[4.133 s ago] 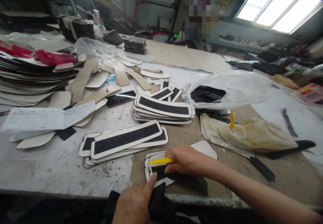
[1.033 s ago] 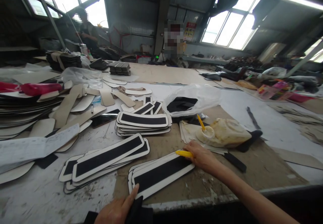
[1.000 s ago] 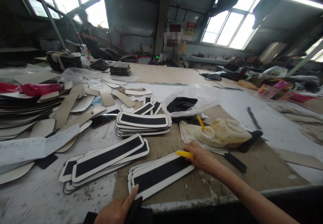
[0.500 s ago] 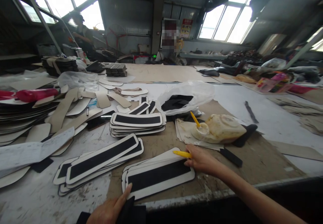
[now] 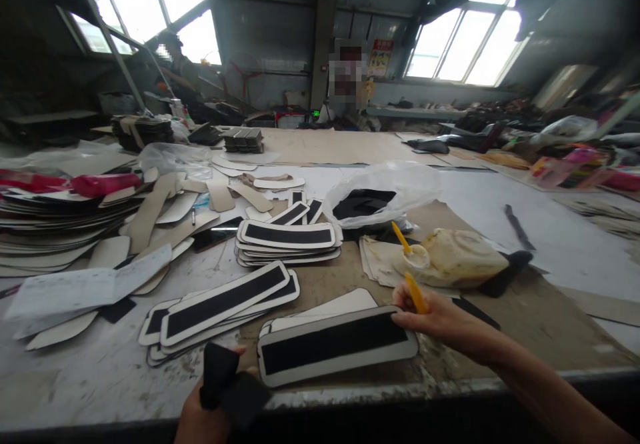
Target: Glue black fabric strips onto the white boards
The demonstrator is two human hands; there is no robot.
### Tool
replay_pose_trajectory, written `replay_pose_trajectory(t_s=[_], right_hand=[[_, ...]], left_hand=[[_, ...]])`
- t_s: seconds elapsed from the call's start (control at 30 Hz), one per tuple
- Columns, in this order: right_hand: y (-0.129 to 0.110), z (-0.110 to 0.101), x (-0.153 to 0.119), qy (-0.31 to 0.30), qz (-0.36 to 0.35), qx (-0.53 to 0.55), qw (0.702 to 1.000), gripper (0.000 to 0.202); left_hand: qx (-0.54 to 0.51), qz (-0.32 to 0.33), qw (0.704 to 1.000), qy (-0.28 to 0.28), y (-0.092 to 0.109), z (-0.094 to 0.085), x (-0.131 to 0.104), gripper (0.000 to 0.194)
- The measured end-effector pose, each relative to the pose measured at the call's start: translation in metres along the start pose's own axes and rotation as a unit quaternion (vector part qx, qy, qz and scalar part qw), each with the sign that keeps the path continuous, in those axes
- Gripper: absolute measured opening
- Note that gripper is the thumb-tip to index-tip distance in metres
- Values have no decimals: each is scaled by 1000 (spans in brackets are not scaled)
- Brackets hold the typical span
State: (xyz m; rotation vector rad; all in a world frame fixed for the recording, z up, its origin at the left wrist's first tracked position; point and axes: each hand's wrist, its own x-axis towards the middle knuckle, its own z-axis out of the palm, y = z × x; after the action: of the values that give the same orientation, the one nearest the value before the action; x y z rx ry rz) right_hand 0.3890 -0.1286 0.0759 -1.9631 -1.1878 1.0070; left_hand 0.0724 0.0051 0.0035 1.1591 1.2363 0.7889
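My right hand (image 5: 435,314) is closed around a yellow stick (image 5: 416,294), tip upward. Its thumb and fingers also touch the upper right corner of a pale panel (image 5: 295,379) bearing a black strip (image 5: 333,341). The panel looks slightly raised over a few others (image 5: 345,303). Near the table's front edge, my left hand (image 5: 207,407) grips some black strips (image 5: 220,367), their ends partly blurred, beside the panel's left end. Behind my right hand lies a yellowed plastic jug (image 5: 463,256), a second yellow stick (image 5: 401,237) standing in its cut opening.
Panels with black strips lie in a fanned pile (image 5: 225,304) at left and a stack (image 5: 287,234) behind. A plastic bag (image 5: 400,187) holds black pieces. Far left are stacked pale pieces (image 5: 65,231) and a paper sheet (image 5: 90,291). Another person (image 5: 183,74) is in the background.
My left hand has come off the panel's lower left corner, now showing the black strips. My right hand has taken the panel's corner, and its yellow stick has swung from level to upright.
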Motion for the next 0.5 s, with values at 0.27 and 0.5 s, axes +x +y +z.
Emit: replay_pose_trajectory(t_s=[0.27, 0.5], right_hand=[[-39, 3, 8, -49, -4, 86, 995, 33], [-48, 35, 21, 51, 39, 124, 990, 40]], left_hand=[[-85, -43, 995, 14, 12, -7, 13, 37], [-82, -29, 994, 62, 22, -17, 10, 31]])
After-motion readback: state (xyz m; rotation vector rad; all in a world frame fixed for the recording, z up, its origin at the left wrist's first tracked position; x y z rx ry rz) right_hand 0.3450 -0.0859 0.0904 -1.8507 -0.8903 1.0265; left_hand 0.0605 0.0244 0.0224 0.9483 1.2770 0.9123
